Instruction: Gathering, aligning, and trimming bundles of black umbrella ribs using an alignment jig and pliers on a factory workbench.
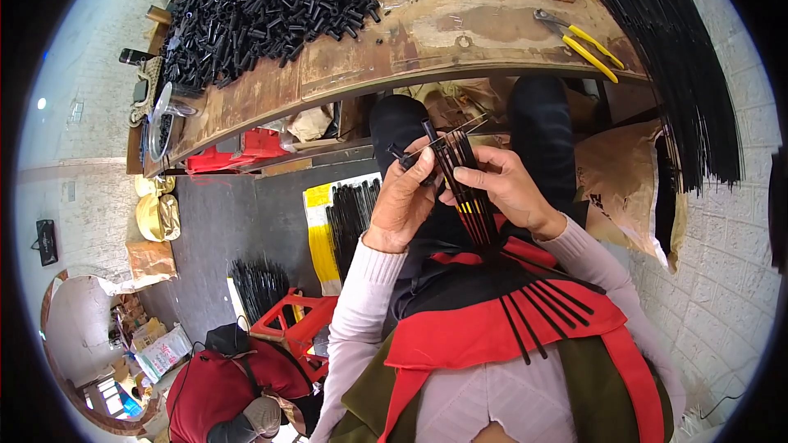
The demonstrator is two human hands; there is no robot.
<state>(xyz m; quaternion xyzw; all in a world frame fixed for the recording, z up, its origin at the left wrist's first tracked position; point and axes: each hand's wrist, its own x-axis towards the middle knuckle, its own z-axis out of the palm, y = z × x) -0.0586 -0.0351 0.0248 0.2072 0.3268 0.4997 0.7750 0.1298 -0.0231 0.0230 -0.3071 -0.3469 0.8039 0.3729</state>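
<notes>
at far left, a co-worker in a red top (217,390) is bent over, well apart from me, and a bundle of black rods (261,287) stands near them. the heap of short black tubes (287,4) lies on the bench (328,72), within what looks like easy reach. then comes my left hand (405,201), its thumb and fingers closed on a short black tube (397,153). a second tube (429,129) stands up just beside it, at the top of the thin rods (469,197); i cannot tell whether it is pushed onto one. the rods themselves are in front of my lap, between my two hands, and my right hand (502,184) pinches them, thumb on top and fingers wrapped behind.

i take this as joining tubes to rod ends. to do it well, i'd keep the right-hand pinch close to the tops so the rods don't whip, spread them enough to single one out, and line the tube up straight before pushing. too hard a squeeze could bend a rod. the lower ends rest across my red apron (460,340), and i'd let them lie there for support. the yellow-handled pliers (584,43) lie on the bench, farther right.
</notes>
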